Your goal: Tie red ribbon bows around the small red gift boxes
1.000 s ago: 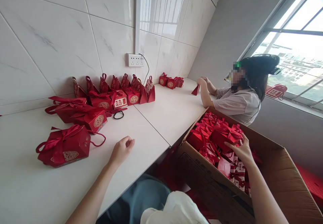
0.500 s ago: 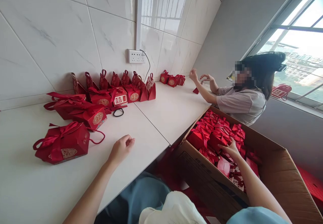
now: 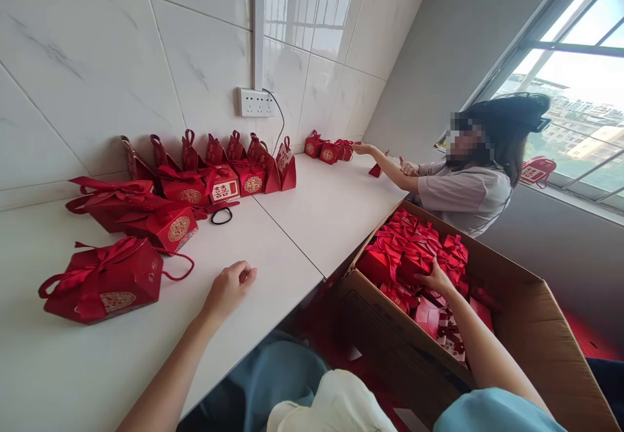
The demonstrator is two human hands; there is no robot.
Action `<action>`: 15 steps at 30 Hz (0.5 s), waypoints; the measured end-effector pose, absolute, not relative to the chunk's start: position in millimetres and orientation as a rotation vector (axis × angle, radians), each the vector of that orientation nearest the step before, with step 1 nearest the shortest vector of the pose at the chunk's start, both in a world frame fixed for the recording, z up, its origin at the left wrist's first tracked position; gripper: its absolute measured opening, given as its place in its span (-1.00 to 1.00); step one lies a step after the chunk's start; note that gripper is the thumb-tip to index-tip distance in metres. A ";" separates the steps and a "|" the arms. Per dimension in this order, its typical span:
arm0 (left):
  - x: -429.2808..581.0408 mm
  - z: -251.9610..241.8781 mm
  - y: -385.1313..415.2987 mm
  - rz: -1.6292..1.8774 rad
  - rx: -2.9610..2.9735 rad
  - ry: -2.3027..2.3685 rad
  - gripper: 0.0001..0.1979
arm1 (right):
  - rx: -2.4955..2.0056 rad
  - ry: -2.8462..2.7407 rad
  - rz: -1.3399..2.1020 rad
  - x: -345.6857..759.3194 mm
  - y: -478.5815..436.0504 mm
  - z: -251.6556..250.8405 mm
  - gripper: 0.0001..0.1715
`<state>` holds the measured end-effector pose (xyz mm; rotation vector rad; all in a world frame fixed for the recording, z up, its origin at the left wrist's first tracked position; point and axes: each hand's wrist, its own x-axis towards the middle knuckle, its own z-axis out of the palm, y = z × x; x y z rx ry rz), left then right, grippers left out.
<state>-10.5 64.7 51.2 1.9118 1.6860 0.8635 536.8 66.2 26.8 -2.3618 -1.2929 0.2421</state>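
Observation:
My left hand (image 3: pixel 231 292) rests on the white table (image 3: pixel 287 250) with its fingers loosely curled and nothing visible in them. Just left of it lies a red gift box (image 3: pixel 117 302) with a satin bow, a gold round emblem and a twisted rope handle. Inside the open cardboard carton (image 3: pixel 526 328) on the right, my right hand (image 3: pixel 437 279) has its thumb and fingers round a red ribboned gift box (image 3: pixel 413 268) among many others. Its fingertips are partly hidden by ribbons and boxes.
More red gift boxes (image 3: pixel 178 227) stand along the tiled wall, near a black hair tie (image 3: pixel 221 216). A co-worker (image 3: pixel 468 185) sits beyond the carton, one arm stretched toward several red boxes (image 3: pixel 328 152) in the far corner. A socket strip (image 3: pixel 257 102) hangs on the wall.
The co-worker's arm has lowered and reached out to the red boxes in the corner. My view has shifted slightly; both my hands stay in nearly the same places.

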 end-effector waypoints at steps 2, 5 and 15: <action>-10.5 50.8 64.5 0.855 1.918 1.683 -0.70 | -2.406 -1.301 0.300 538.8 66.9 26.7 0.01; -11.1 49.2 64.3 0.852 1.924 1.679 -0.71 | -2.447 -1.312 0.321 539.9 66.8 28.4 0.03; -10.3 43.8 62.3 0.885 1.967 1.667 -0.74 | -2.505 -1.282 0.102 519.5 60.9 29.1 0.20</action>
